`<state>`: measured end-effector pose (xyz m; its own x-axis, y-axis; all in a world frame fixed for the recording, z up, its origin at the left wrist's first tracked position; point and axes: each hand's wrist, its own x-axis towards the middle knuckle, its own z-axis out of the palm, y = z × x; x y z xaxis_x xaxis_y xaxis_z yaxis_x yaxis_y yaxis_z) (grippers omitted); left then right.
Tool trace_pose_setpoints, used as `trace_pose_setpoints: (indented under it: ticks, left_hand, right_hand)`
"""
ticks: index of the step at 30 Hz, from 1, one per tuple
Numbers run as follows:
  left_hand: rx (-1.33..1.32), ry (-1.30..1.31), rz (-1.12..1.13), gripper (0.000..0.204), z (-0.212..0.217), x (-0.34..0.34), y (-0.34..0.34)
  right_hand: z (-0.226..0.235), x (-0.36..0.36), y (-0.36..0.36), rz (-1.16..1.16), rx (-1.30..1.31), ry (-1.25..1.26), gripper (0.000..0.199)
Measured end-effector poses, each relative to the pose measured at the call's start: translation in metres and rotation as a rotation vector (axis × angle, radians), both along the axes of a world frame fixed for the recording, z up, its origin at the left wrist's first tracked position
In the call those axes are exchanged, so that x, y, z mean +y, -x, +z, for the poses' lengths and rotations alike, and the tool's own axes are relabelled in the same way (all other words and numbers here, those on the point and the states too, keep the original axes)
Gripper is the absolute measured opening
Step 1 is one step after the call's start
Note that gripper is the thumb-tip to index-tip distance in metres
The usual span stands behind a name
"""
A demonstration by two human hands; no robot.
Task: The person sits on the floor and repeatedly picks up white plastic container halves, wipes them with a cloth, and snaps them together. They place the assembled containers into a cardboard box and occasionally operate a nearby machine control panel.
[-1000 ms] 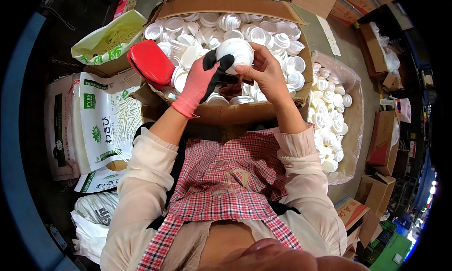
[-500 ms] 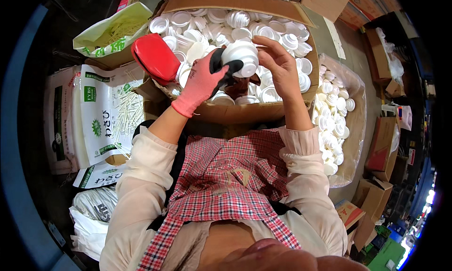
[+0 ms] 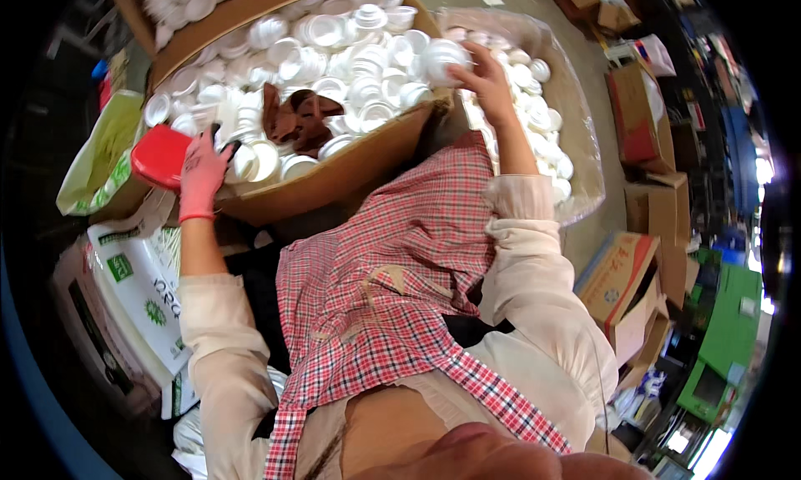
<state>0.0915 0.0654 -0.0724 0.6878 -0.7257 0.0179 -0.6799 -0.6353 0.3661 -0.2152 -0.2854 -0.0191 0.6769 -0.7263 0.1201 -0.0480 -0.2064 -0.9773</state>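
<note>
My right hand is closed on a round, stepped white plastic cap. It holds the cap over the right edge of the cardboard box, between the box and a plastic-lined container. My left hand, in a pink glove with black fingertips, is at the box's near left corner. Its thumb and finger are apart, with nothing visible between them. Beside it lie a red pouch and loose white caps. A dark brown crumpled piece rests on the caps filling the box.
More white caps lie in the clear-plastic-lined container on the right. A green-and-white bag and printed white sacks stand at left. Cardboard boxes and a green machine are farther right.
My hands have separated: the right has carried the stepped cap rightward, and the left has let go of it and moved to the box's left corner. The whole view has turned.
</note>
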Motion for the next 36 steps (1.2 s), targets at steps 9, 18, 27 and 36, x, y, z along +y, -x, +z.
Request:
trace_pose_setpoints:
  ticks: [9, 18, 27, 36]
  left_hand:
    - [-0.179, -0.221, -0.128, 0.068, -0.035, 0.000, -0.003]
    - [0.629, 0.628, 0.253, 0.037, 0.000, 0.020, -0.022]
    - [0.461, 0.830, -0.306, 0.055, 0.061, 0.008, 0.011]
    - [-0.136, 0.670, -0.198, 0.052, 0.056, 0.014, 0.002]
  right_hand:
    - [-0.153, -0.107, 0.228, -0.640, 0.939, 0.123, 0.073]
    - [-0.031, 0.018, -0.044, 0.329, 0.375, 0.407, 0.032]
    - [-0.067, 0.135, -0.169, 0.415, 0.158, 0.880, 0.023]
    - [-0.097, 0.185, -0.197, 0.717, 0.307, 1.028, 0.016]
